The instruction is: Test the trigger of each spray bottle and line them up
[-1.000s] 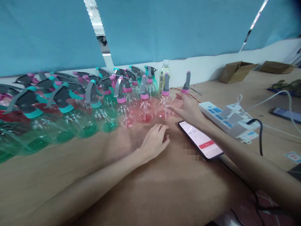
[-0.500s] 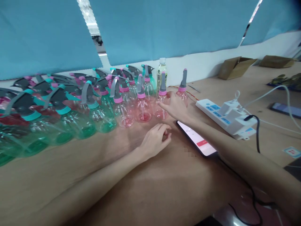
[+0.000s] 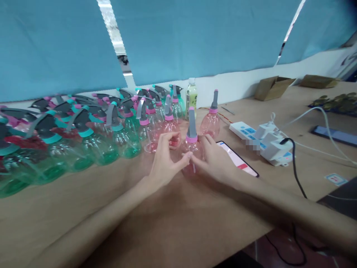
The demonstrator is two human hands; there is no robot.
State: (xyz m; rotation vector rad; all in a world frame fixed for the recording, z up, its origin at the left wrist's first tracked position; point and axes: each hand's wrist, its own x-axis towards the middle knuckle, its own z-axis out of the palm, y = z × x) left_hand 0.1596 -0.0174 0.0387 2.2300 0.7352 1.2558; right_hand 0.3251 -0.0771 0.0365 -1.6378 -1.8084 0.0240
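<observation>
Between my hands stands a clear pink spray bottle (image 3: 192,139) with a grey trigger and pink collar, its trigger facing me. My right hand (image 3: 216,160) is closed around the bottle's right side, its thumb across the front. From the left, my left hand (image 3: 164,160) cups the same bottle, with its thumb on the front and its fingers curled at the side. The two thumb tips nearly meet. Another pink spray bottle (image 3: 210,124) stands behind my right hand. To the left are pink spray bottles (image 3: 149,137) and a front row of green spray bottles (image 3: 104,149).
A phone (image 3: 238,160) with a lit screen lies under my right forearm. Beyond it is a white power strip (image 3: 245,130) with plugs and cables. A drink bottle (image 3: 191,98) stands by the wall, and an open cardboard box (image 3: 272,89) sits at the back right.
My right hand has brought the pink spray bottle toward me, out of the row. My left hand has moved up to the bottle's left side, and its fingers have spread around it.
</observation>
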